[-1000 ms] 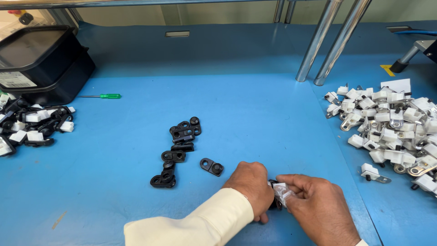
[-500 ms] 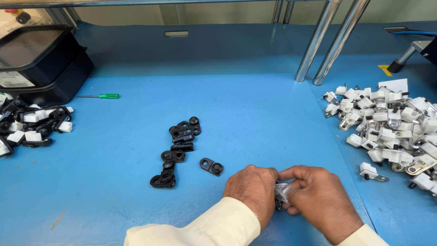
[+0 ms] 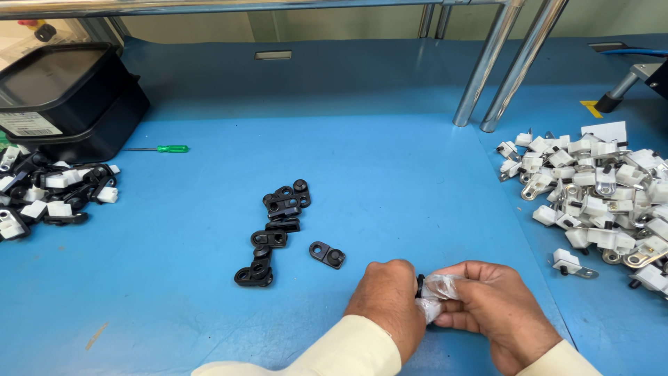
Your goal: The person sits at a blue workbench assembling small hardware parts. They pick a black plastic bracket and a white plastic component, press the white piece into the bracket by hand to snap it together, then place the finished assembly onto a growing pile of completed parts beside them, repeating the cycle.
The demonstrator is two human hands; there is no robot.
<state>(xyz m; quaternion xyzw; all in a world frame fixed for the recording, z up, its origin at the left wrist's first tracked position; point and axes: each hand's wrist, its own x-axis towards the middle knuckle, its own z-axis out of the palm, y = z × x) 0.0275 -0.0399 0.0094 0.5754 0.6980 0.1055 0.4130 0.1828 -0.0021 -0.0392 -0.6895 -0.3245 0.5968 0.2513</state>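
Both grips closed: left hand and right hand pinch small white-black part; black bin contents unseen.

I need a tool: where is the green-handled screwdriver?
The green-handled screwdriver lies far left on the blue table, beside the black bin.

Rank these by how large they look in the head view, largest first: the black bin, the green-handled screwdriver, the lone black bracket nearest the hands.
1. Black bin, clearly largest.
2. Green-handled screwdriver, long but thin.
3. Lone black bracket, shorter than the screwdriver but wider; it lies nearer the camera, so the order of these two is unsure.
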